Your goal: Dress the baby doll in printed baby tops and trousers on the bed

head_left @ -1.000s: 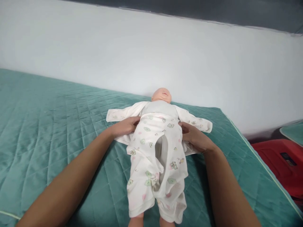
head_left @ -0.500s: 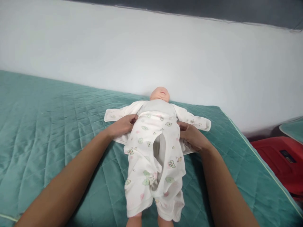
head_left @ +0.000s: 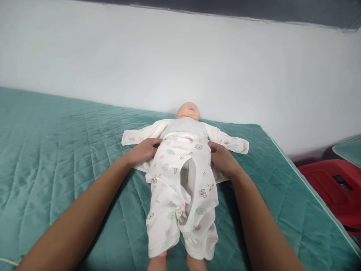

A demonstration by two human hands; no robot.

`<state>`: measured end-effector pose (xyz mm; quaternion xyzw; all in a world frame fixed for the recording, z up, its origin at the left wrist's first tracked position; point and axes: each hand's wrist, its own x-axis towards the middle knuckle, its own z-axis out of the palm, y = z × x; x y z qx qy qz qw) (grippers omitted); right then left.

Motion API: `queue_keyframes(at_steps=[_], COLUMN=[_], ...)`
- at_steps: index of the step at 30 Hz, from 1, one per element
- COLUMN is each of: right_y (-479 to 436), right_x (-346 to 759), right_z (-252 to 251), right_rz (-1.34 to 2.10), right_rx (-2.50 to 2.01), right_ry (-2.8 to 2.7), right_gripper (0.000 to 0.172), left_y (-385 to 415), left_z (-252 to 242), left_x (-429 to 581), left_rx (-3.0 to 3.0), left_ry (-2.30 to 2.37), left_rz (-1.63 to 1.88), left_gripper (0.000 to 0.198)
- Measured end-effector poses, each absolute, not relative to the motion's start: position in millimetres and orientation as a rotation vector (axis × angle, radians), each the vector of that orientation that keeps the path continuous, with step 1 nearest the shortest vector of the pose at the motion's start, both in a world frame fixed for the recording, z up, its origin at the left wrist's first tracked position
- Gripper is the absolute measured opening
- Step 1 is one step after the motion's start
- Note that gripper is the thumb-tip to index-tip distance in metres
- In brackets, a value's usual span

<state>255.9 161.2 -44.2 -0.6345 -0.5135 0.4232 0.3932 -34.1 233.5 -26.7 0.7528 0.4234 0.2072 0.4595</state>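
Note:
A baby doll [head_left: 188, 111] lies face up on a teal quilted bed cover [head_left: 56, 150], head toward the wall. It wears white printed trousers [head_left: 180, 195] with an open slit at the crotch, and an open white shirt [head_left: 135, 136] spread out under it with both sleeves wide. My left hand [head_left: 143, 150] grips the trousers' waistband at the doll's left-of-frame side. My right hand [head_left: 222, 160] grips the waistband on the other side. Both hands have fingers curled on the cloth. The doll's bare feet show at the bottom edge.
A white wall [head_left: 180, 64] runs along the far side of the bed. The bed's right edge [head_left: 304, 188] slopes down toward me. Beyond it a red object [head_left: 335, 192] lies lower down, and another teal corner [head_left: 349, 150] shows at the right.
Both hands have drawn the waistband slightly up the doll's body toward its chest. The view has shifted a little, so the doll sits slightly left and higher.

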Motion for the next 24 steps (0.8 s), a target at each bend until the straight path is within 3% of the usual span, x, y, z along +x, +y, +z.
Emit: queue_keyframes(at_steps=[7, 15, 24], right_y=[166, 168, 172], right_x=[253, 251, 257], right_z=[-47, -41, -45], right_rz=[0.972, 0.913, 0.889], right_rx=[-1.738, -1.8, -1.75], right_ry=[-1.281, -1.389, -1.493], right_gripper=[0.023, 0.011, 0.018], left_y=[233, 237, 239], left_z=[-28, -29, -14], left_x=[-30, -20, -15], left_rx=[1.918, 1.812, 1.757], left_ry=[1.076, 1.177, 1.207], left_rz=[0.557, 0.631, 0.449], left_gripper=[0.031, 0.024, 0.017])
